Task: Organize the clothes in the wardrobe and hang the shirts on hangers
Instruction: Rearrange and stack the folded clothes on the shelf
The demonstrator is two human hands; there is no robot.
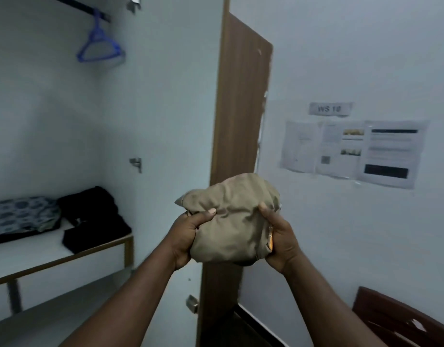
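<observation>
**Hazard.** The khaki garment [233, 216] is a loose, bunched bundle, supported only by pressure from two sides. If either hand slackens, folds will probably spill from the underside and the bundle may drop. Cause: no firm edge is gripped (collar and shoulders cannot be made out in the wad, so whether it is a shirt cannot be told).

**Left hand** [188, 236]: fingers curled under the bundle's left side, thumb pressed across its front.

**Right hand** [278, 236]: fingers wrapped round the right side, palm against an orange tab.

Both hands clamp the garment, and neither is free.

**Location.** The bundle is held in the air in front of the open wardrobe door [238, 108], outside the wardrobe. One blue hanger [99, 46] hangs bare on the rail [78, 7], well apart. On the shelf [65, 261] lie a black garment [95, 216] and a patterned cloth [20, 214], touching.

**Second hazard.** Hanging requires a free hand, so expect the bundle to sag when one lets go.
</observation>
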